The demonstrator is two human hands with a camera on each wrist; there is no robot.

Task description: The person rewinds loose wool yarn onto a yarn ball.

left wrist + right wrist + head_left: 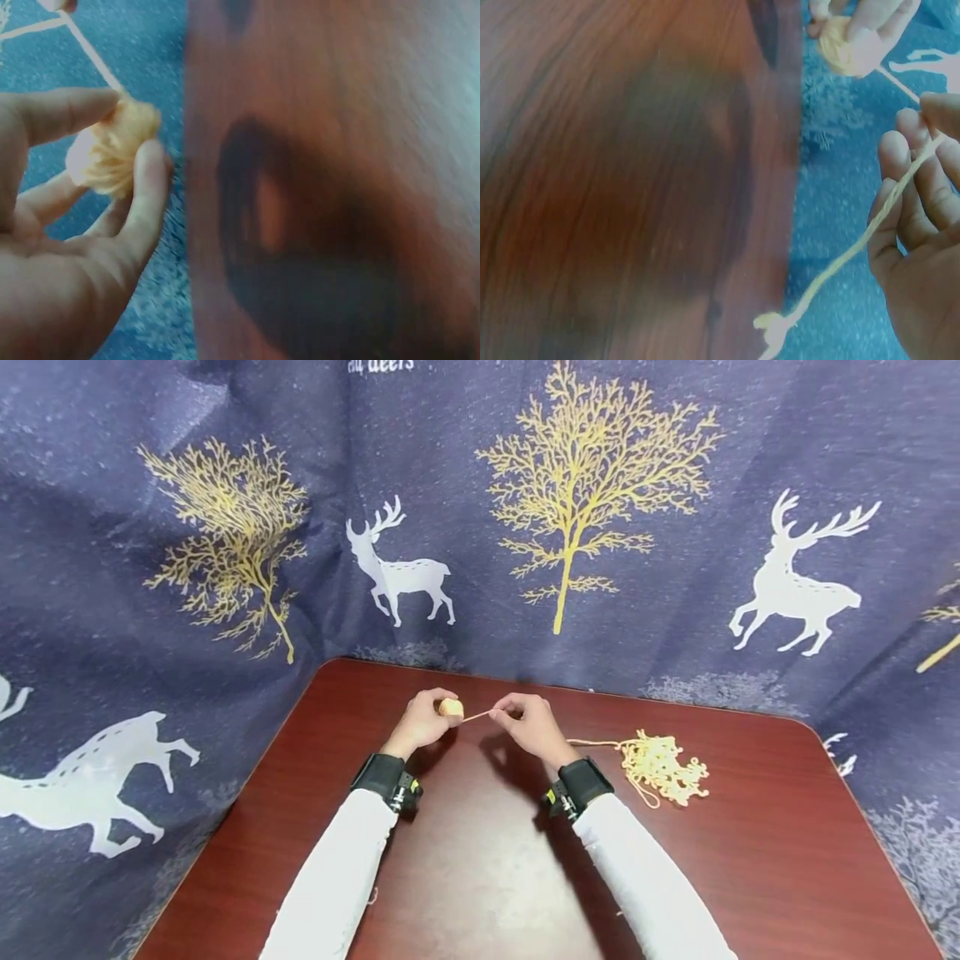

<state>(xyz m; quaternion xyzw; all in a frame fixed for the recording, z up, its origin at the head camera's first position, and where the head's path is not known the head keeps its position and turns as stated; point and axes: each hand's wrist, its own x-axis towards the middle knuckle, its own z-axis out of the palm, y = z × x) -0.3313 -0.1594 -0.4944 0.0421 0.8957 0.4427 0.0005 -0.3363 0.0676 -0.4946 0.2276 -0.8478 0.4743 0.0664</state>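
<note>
My left hand (422,722) grips a small ball of pale yellow yarn (116,154) between thumb and fingertips. From the ball a taut strand (477,716) runs to my right hand (528,727), which pinches it between thumb and forefinger. Past those fingertips the yarn strand (855,244) crosses the right palm and slants down in the right wrist view. In the head view it comes out behind the right wrist and reaches a loose, tangled heap of the same yarn (660,767) on the table. Both hands are above the table's far part.
The reddish-brown wooden table (480,843) has rounded far corners. Close behind its far edge hangs a dark blue cloth (465,643) printed with white deer and yellow trees, and it continues along the left side. Each wrist wears a black strap (380,776) with a small camera.
</note>
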